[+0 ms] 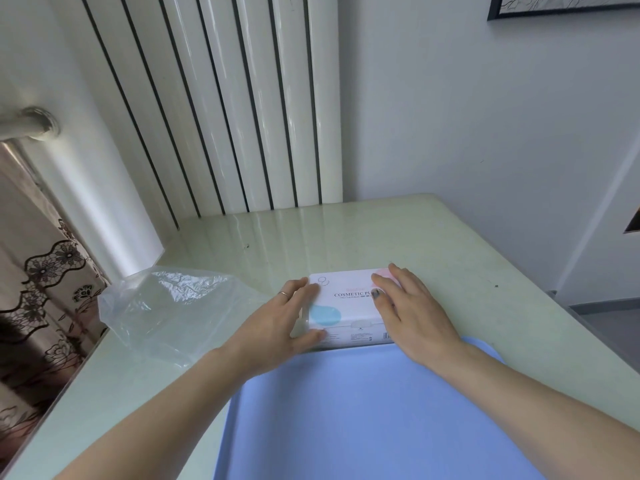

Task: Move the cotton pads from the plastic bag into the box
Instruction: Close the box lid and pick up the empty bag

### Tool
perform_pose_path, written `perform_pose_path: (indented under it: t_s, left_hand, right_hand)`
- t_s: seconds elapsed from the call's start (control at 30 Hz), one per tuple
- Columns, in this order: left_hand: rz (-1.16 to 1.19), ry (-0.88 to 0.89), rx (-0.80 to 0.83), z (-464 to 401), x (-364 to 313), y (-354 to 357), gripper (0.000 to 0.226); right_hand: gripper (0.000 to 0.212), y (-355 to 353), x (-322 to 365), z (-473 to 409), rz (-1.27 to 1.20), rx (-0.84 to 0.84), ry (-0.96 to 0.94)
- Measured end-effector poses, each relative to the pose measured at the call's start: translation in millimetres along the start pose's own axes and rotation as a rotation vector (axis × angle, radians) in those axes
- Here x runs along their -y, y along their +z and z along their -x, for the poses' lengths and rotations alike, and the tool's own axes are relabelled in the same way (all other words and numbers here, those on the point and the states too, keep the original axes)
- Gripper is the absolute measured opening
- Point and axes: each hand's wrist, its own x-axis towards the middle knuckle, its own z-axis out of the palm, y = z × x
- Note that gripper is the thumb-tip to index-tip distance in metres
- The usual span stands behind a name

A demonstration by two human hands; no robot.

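**Both hands steady the pad box at the tray's far edge**

Pale green tabletop (398,230) fills the middle of the frame, with a white ribbed radiator (214,109) rising behind it at upper left and a patterned curtain (41,289) at the far left edge. At centre lies the white box (346,303) printed "COSMETIC", lid closed, just beyond the far rim of a blue tray (363,417) that spreads across the lower frame. The left hand (280,327) cups the box's left end, fingers on the top corner and thumb against the near side, probably bracing it. The right hand (408,306) lies flat on the lid's right half, fingers nearly straight, pressing rather than gripping; this looks like holding the box steady or closing it. The plastic bag (169,310) lies crumpled at centre left, beside the left wrist. No loose cotton pads show; whether any are inside bag or box I cannot tell.
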Motion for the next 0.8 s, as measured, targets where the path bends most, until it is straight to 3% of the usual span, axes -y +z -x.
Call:
perform_pose_path:
  t_s: [0.17, 0.3, 0.37, 0.43, 0.5, 0.53, 0.67, 0.8]
  left_hand:
    - [-0.235, -0.014, 0.031, -5.7, -3.3, -37.3, 0.109]
    - [-0.545, -0.348, 0.166, 6.2, 8.6, -57.8, 0.124]
    - [-0.561, -0.529, 0.272, 17.2, 19.0, -63.9, 0.122]
    - [-0.472, -0.602, 0.305, 27.3, 30.6, -65.1, 0.094]
    - [-0.397, -0.588, 0.246, 36.8, 36.9, -66.4, 0.055]
    - [-0.397, -0.572, 0.206, 40.6, 37.8, -67.3, 0.046]
    - [-0.423, -0.448, -0.106, 40.2, 28.5, -86.3, 0.043]
    - [-0.221, -0.231, -0.474, 15.2, -8.2, -122.5, 0.040]
  right_hand:
    - [0.068, -12.0, 10.4, -8.1, 0.335, -0.046, -0.044]
    - [0.063, -13.5, 48.3, -21.9, 0.212, -0.183, -0.144]
    - [0.057, -9.1, 72.8, -23.2, 0.114, -0.168, -0.229]
    - [0.047, -2.0, 92.9, -20.8, 0.044, -0.123, -0.283]
    - [0.039, 4.4, 109.1, -17.6, 0.000, -0.072, -0.296]
    - [0.038, 6.3, 116.4, -15.7, -0.026, -0.044, -0.278]
    - [0.046, -1.8, 139.3, -8.5, -0.262, 0.036, -0.128]
    - [0.048, -36.4, 156.0, -17.7, -0.756, -0.067, 0.122]
